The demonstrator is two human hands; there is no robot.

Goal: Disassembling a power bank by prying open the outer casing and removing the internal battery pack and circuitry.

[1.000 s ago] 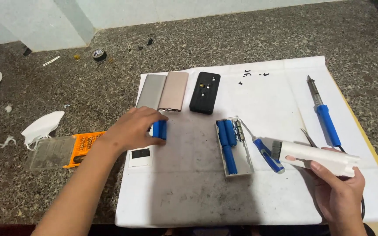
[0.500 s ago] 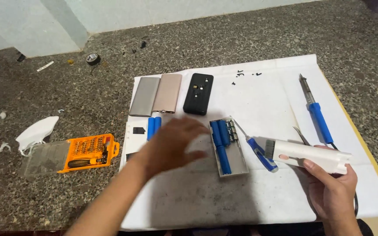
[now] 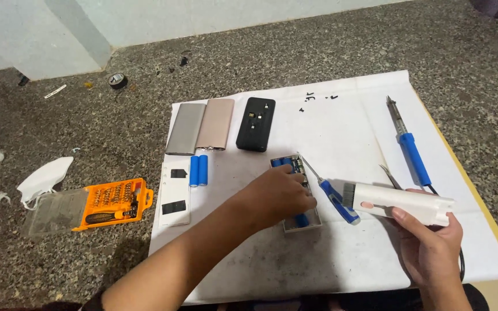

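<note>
My left hand (image 3: 280, 193) reaches over an open grey battery tray (image 3: 313, 223) on the white paper sheet (image 3: 341, 126). Its fingers curl down onto the blue battery cells (image 3: 283, 162) in the tray. Two loose blue cells (image 3: 198, 170) lie side by side further left, next to a white panel with black squares (image 3: 175, 194). My right hand (image 3: 430, 247) holds a long white power bank shell (image 3: 402, 203) by its right end, just above the paper. A blue-handled screwdriver (image 3: 334, 196) lies between the tray and the shell.
Grey (image 3: 186, 128), rose-gold (image 3: 215, 124) and black (image 3: 256, 124) power banks lie in a row at the sheet's far side. A blue-handled soldering iron (image 3: 409, 144) lies at the right. An orange bit set (image 3: 113, 201) and a white mask (image 3: 44, 177) rest on the speckled floor at left.
My left hand left the two blue cells by the white panel and swung right onto the battery tray. The right hand kept holding the white shell.
</note>
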